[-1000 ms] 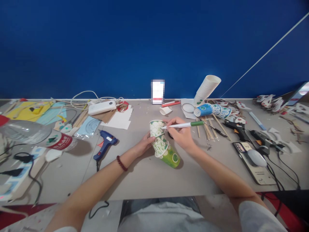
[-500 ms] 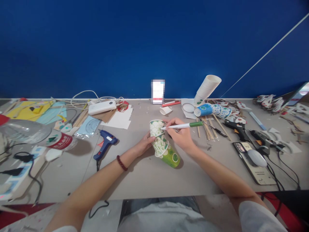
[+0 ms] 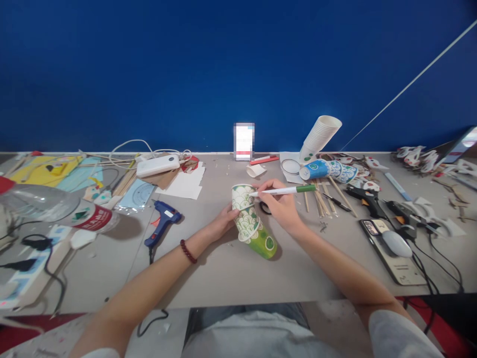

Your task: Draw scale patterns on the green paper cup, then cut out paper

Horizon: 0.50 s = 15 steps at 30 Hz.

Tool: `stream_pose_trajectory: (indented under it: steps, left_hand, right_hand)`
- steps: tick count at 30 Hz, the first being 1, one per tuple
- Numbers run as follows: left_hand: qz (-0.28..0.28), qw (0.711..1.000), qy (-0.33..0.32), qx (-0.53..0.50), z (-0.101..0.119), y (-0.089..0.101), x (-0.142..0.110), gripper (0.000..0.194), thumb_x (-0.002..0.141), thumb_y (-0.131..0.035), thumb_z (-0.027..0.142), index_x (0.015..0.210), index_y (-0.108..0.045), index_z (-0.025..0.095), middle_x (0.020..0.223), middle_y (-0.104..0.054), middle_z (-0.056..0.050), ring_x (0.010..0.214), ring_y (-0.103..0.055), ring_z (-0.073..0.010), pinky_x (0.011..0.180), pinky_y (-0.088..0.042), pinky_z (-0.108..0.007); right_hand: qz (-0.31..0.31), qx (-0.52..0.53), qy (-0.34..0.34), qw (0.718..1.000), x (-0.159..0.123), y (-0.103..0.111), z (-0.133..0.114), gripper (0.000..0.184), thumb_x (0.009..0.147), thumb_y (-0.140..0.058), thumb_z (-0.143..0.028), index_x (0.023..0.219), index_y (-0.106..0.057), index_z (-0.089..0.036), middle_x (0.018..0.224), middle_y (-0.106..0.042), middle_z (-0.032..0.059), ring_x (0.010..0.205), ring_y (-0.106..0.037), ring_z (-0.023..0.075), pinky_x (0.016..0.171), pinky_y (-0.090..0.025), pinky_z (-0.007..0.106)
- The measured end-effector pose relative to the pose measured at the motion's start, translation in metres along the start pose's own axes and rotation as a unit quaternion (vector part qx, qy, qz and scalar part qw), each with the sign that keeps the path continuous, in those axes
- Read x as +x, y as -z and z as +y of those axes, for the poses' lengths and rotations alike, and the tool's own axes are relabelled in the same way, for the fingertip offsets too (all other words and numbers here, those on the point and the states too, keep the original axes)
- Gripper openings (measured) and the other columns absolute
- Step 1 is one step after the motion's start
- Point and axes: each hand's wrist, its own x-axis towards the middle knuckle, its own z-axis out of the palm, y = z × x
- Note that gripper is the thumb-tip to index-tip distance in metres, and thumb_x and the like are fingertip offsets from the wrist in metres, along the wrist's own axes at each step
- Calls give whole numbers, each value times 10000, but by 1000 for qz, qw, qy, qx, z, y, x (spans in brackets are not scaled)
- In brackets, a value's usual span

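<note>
A chain of joined paper cups (image 3: pixel 248 223) tilts over the middle of the table, its upper cups drawn with green scale patterns and its lowest one painted green. My left hand (image 3: pixel 223 222) grips the chain from the left side, some fingers hidden behind it. In my right hand (image 3: pixel 280 203) is a white marker with a green end (image 3: pixel 288 190), held like a pen. Its tip is at the right side of the top cup; whether it touches the paper I cannot tell. A dark ring-shaped thing (image 3: pixel 265 207) shows partly behind the right hand.
A blue glue gun (image 3: pixel 163 223) and a large water bottle (image 3: pixel 93 216) lie to the left. Blue-patterned cups (image 3: pixel 316 170), a leaning stack of white cups (image 3: pixel 321 135) and wooden sticks (image 3: pixel 321 201) are at the back right. A phone (image 3: pixel 391 258) with a mouse on it lies nearer right.
The marker and my right hand have shifted slightly up and to the right along the top cup. The cup chain has turned a little; my left hand keeps its hold.
</note>
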Motion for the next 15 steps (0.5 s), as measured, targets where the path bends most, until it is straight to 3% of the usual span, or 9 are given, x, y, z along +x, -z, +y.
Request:
stream_pose_trajectory:
  steps: [5, 9, 15]
  left_hand:
    - [-32, 999, 15, -10, 3, -4, 0, 591, 715, -635, 516, 1198, -550, 186, 1114, -642, -116, 1108, -535, -296, 946, -361, -411]
    - [-32, 998, 22, -47, 7, -7, 1, 537, 726, -621, 450, 1162, -577, 139, 1046, -673, -118, 1081, -555, -307, 959, -349, -419]
    - [7, 997, 33, -63, 6, -1, 2, 482, 733, -610, 387, 1152, -579, 152, 1076, -667, -100, 1056, -574, -289, 929, -377, -402]
  right_hand:
    - [6, -8, -11, 1000, 1, 1, 2, 60, 766, -571, -262, 741, -539, -218, 843, -632, 12, 825, -614, 178, 681, -478, 296]
    - [-5, -7, -29, 1000, 1, 2, 3, 101, 774, -567, -316, 758, -534, -222, 851, -626, 15, 710, -590, 158, 559, -456, 268]
    - [1, -23, -2, 1000, 2, 3, 2, 73, 774, -573, -291, 760, -547, -223, 852, -626, 17, 830, -606, 187, 765, -477, 345]
